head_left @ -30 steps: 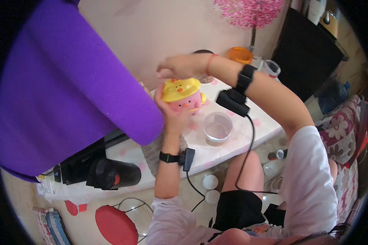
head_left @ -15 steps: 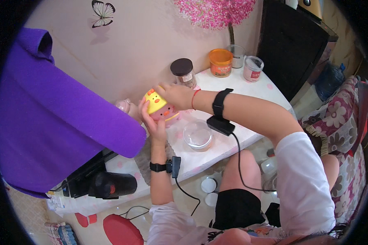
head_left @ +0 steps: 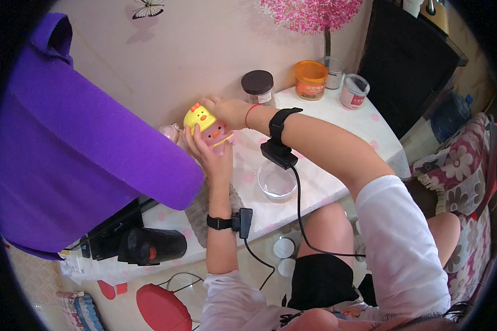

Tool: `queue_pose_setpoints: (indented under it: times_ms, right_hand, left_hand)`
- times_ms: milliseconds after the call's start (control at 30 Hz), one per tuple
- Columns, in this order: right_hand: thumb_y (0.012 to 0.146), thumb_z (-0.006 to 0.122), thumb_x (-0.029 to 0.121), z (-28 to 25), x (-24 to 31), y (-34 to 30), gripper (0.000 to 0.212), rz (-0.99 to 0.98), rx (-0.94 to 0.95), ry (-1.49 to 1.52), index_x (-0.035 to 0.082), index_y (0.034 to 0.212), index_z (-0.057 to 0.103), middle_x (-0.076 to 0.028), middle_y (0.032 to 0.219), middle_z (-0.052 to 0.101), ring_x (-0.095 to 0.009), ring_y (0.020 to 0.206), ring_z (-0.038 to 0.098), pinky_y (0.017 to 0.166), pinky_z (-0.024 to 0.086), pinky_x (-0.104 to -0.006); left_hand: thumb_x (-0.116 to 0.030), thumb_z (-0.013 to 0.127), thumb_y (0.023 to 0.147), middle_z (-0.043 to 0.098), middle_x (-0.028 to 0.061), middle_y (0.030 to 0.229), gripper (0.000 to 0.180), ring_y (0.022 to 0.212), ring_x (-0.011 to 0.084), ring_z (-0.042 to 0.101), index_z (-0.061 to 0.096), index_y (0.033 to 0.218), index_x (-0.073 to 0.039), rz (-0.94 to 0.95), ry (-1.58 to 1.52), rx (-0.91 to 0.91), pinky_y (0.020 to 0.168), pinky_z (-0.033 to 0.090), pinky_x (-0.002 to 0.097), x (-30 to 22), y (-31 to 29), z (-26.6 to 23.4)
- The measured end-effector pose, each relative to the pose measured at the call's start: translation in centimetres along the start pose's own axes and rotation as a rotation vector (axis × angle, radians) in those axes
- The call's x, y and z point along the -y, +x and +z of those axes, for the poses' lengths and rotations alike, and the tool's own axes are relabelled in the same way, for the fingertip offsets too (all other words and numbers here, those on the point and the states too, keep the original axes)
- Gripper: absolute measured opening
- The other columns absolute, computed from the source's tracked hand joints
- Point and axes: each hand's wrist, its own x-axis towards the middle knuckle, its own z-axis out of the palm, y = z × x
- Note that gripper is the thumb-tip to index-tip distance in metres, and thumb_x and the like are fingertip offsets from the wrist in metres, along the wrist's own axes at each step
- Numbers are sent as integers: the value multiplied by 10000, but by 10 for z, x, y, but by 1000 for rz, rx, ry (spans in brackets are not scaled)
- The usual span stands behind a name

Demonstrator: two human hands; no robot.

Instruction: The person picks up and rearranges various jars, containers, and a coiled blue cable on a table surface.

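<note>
Along the wall [head_left: 149, 71], a white tablecloth [head_left: 384, 132] is spreading out. On the far left, beyond the clear tub [head_left: 276, 183], the left hand [head_left: 209, 154] is cupping a pink figure [head_left: 216, 134] — the right hand [head_left: 226, 111] is resting behind it, its grip hidden. They're seemingly steadying it; the next move is probably needing both hands.

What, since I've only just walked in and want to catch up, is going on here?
A person is handling a pink figure with a yellow chick-shaped hat over a white table. The left hand grips its near side; the right hand is at the far side of its head, its fingers partly hidden. A clear round tub stands nearer the person, and several jars, one orange-topped, stand toward the wall.
</note>
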Motion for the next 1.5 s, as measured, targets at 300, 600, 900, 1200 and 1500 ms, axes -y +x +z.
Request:
queue_pose_setpoints:
  times_ms: [300,600,900,1200,1500]
  right_hand:
    - [478,895,69,5,-3,15,1129,26,-58,11,88,1414,264,-195,1396,371,-373,1268,429,1000,442,-401]
    - [626,827,217,-46,-17,-20,958,29,-61,-153,121,1421,301,-201,1249,507,-374,1075,562,907,468,-428]
    - [628,832,374,-10,19,3,1050,153,13,54,111,1443,223,-230,1064,601,-350,1004,614,848,489,-438]
    - [727,784,253,-12,13,21,847,165,82,303,96,1400,294,-237,1208,544,-336,1029,606,872,498,-400]
    - [748,757,237,-37,10,4,829,20,32,162,137,1425,291,-206,1252,518,-347,1102,557,928,459,-429]
  left_hand:
    - [4,631,710,160,203,1509,778,1405,416,123,282,1405,-17,-13,-2,-21,1129,154,522,4,0,1]
    - [116,543,691,130,232,1512,809,1417,379,129,249,1432,-21,-62,-37,-102,1137,192,463,7,2,-1]
    - [104,544,723,53,272,1523,924,1426,377,109,100,1504,-111,-221,-218,16,1147,148,445,14,-11,5]
    - [73,536,778,-130,307,1510,891,1422,426,-90,24,1497,-48,-267,-175,68,1146,77,471,-5,-14,9]
    - [36,596,782,-165,284,1516,905,1411,435,-138,59,1502,-73,-242,-156,-7,1135,3,520,-3,-21,4]
